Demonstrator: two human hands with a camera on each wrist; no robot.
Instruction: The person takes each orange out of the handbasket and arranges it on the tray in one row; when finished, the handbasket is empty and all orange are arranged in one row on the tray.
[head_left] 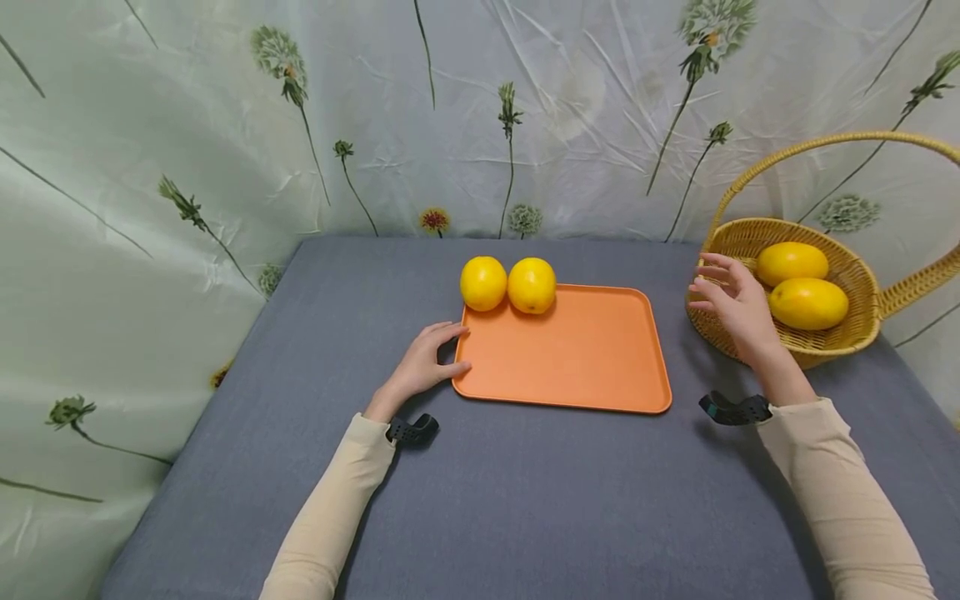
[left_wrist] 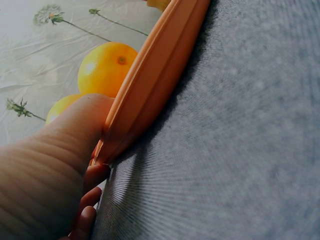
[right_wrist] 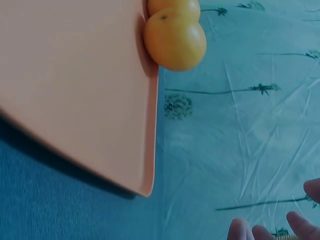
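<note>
I'm watching a person lean over a table covered in grey-blue cloth, with an orange tray lying flat near the middle. Take the tray's centre as a dial, 12 pointing away from the person. The left hand is at 9 o'clock, thumb and fingers parted in a wide curve, touching the tray's rim; how firmly it presses I can't tell. At about 10 and 11 o'clock, 2 round yellow fruits rest side by side in the tray's far corner.

Off between 2 and 3 o'clock stands a wicker basket with a tall arched handle. Inside lie 2 oblong yellow fruits, the farther towards the basket's 12, the nearer towards its 4. The right hand hangs at the basket's 9 o'clock side, its fingers loosely bent and parted, holding nothing I can see; whether it touches the wicker I can't tell.

Both wrists carry dark bands below beige sleeves. Beyond the table, at 12, hangs a pale sheet printed with dandelions.
</note>
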